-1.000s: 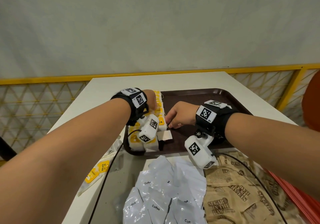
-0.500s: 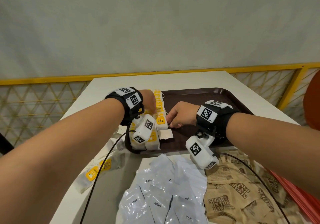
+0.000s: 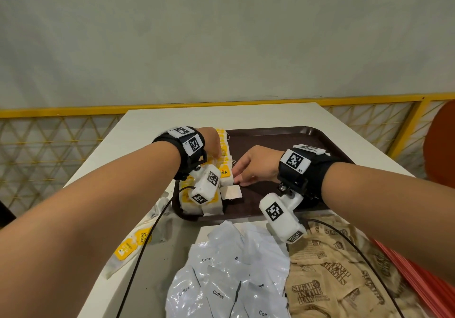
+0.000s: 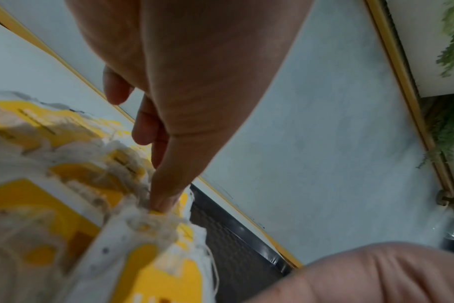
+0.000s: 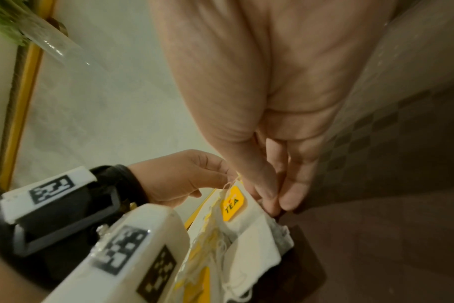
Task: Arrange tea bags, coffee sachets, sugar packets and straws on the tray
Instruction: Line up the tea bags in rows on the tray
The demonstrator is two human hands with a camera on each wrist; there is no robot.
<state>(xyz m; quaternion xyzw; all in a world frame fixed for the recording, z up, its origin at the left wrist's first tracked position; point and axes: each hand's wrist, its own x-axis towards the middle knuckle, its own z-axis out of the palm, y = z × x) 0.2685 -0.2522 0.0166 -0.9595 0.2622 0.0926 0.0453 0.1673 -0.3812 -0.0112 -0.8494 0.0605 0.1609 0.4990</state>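
A row of tea bags (image 3: 222, 160) with yellow tags stands along the left side of the brown tray (image 3: 283, 140). My left hand (image 3: 213, 145) rests on the row, and one fingertip (image 4: 163, 202) presses down between the bags (image 4: 143, 225). From the right, my right hand (image 3: 242, 178) reaches the row. Its thumb and forefinger meet in a pinch (image 5: 277, 205) on the edge of a tea bag (image 5: 257, 231) with a TEA tag (image 5: 232, 204). Coffee sachets (image 3: 226, 268), sugar packets (image 3: 344, 280) and red straws (image 3: 423, 283) lie in front of the tray.
Loose tea bags (image 3: 133, 246) lie on the white table (image 3: 147, 130) left of the tray. One flat tea bag (image 3: 231, 192) lies on the tray beside the row. The tray's middle and right (image 3: 295, 170) are bare. A yellow railing (image 3: 61, 113) runs behind the table.
My left hand has shifted slightly to the left along the tea bag row. The right hand stays at the same tea bag.
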